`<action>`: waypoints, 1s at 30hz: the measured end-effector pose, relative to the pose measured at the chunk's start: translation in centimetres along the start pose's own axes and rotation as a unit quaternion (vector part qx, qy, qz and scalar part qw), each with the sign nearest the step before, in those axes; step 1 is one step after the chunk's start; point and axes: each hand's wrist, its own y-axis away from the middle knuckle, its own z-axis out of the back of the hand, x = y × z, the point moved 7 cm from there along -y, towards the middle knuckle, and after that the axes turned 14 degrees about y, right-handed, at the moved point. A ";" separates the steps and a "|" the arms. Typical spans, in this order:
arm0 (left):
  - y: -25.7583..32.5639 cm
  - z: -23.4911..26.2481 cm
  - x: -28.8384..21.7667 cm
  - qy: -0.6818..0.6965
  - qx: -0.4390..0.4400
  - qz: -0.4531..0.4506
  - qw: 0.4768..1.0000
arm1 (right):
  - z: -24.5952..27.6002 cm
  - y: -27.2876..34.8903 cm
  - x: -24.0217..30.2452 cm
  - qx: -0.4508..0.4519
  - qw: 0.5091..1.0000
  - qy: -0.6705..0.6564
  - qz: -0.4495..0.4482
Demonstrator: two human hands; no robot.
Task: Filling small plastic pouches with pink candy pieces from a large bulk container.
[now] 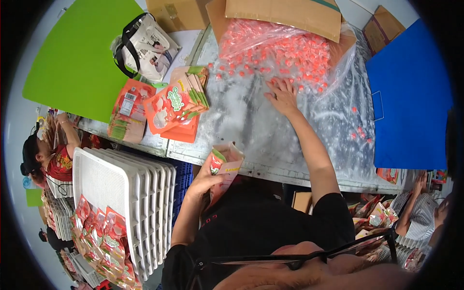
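Note:
My left hand (207,182) grips a red and green pouch (231,163) near the table's front edge, its mouth parted at the top. Farther forward, my right hand (284,98) reaches over the metal table with fingers spread. Its fingertips are by the nearest of many small red balls (304,58), which look like sweets. They spill out of a clear plastic bag (270,36) in a tipped cardboard box (285,12). Whether a ball lies under the fingers, I cannot tell. Flat pouches (169,104) of the same kind are stacked left of my hands.
White plastic trays (104,169) are stacked at lower left, filled pouches (104,237) on the top one. A tote bag (147,50) stands behind the flat pouches. Green (77,58) and blue (411,96) panels flank the metal table (270,140). Other people work at both sides.

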 end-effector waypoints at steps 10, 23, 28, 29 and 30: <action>0.6 -1.5 0.4 -0.009 0.091 0.013 0.996 | 1.9 10.7 -4.7 0.003 0.771 -0.620 -0.147; 1.4 -1.3 0.2 -0.027 0.121 0.000 0.992 | 2.2 12.2 -1.7 -0.068 0.993 -0.040 -0.086; 1.6 -1.8 -0.3 0.013 0.118 0.014 0.993 | 2.1 11.8 -2.0 -0.048 0.905 -0.409 -0.106; 1.6 -1.6 0.0 0.014 0.118 0.014 0.993 | 1.9 11.7 -2.0 -0.044 0.889 -0.441 -0.112; 1.5 -1.3 0.3 0.018 0.111 0.023 0.993 | 1.6 11.5 -2.0 -0.041 0.872 -0.473 -0.118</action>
